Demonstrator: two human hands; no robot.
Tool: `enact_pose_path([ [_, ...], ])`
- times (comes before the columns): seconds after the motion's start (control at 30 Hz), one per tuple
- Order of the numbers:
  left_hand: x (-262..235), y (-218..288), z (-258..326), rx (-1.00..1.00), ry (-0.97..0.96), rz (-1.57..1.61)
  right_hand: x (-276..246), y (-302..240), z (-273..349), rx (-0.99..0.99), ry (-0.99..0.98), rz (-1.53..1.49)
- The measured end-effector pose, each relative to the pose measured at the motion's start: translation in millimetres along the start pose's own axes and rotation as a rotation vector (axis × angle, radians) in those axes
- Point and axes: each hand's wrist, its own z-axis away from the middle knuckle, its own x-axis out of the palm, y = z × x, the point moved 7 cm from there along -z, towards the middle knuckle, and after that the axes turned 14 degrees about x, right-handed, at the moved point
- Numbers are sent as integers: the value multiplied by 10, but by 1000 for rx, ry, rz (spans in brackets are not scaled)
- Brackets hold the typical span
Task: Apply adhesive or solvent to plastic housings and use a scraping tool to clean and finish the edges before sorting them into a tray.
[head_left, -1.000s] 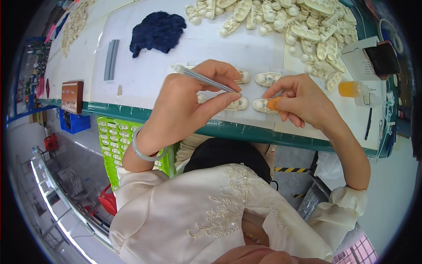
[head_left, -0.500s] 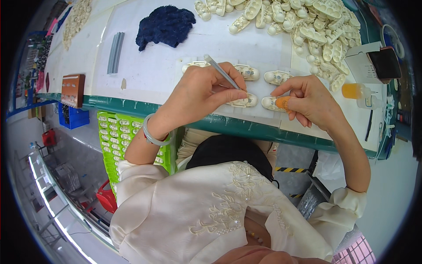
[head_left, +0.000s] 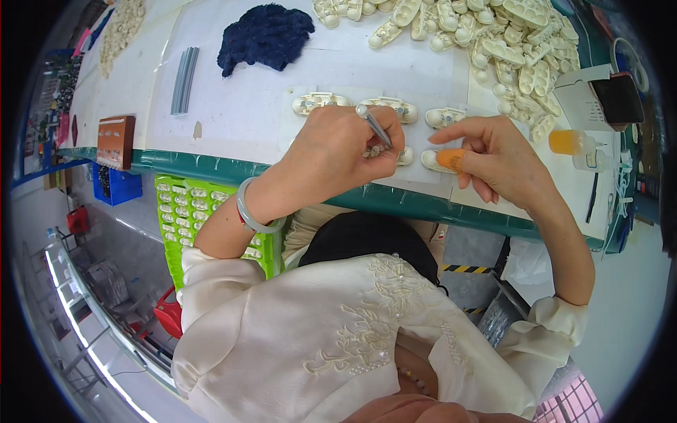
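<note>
My left hand (head_left: pixel 345 144) is closed round a slim grey pen-like tool (head_left: pixel 374 125), its lower end pointing down at a cream oval plastic part (head_left: pixel 405 156) mostly hidden by my fingers. An orange finger cover (head_left: pixel 450 160) is on the thumb of my right hand (head_left: pixel 493 161). That thumb rests at a second cream part (head_left: pixel 429 158), while the index finger is stretched out above it, apart from the thumb. Behind my hands lie more such parts in a row: one at the left (head_left: pixel 321 103), one in the middle (head_left: pixel 395 111) and one at the right (head_left: pixel 444 118).
A large heap of cream parts (head_left: pixel 522 53) covers the far right. Dark blue fluffy cloth (head_left: pixel 264 39) and grey sticks (head_left: pixel 185 81) lie left. Bottles, one with yellow liquid (head_left: pixel 564 142), and a phone (head_left: pixel 617 101) stand right. Below the green table edge (head_left: pixel 204 168) is a green tray (head_left: pixel 176 185).
My left hand has turned and the tool's top has shifted right and down, uncovering the rear left part. My right index finger has lifted slightly from the part by my thumb.
</note>
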Motion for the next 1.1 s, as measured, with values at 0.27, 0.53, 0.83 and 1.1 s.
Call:
enact_pose_path([
  [0.27, -21, 69, 14, 127, 98, -73, 292, -159, -191, -70, -80, 13],
  [0.53, -402, -128, 174, -38, 374, 237, 314, -191, -253, 3, -84, -43],
  [0.83, -207, -85, 234, -106, 129, 143, 337, -185, -294, 18, -109, -84],
  [1.1, -180, -34, 191, 21, 133, 3, 317, -208, -258, 11, -131, -32],
])
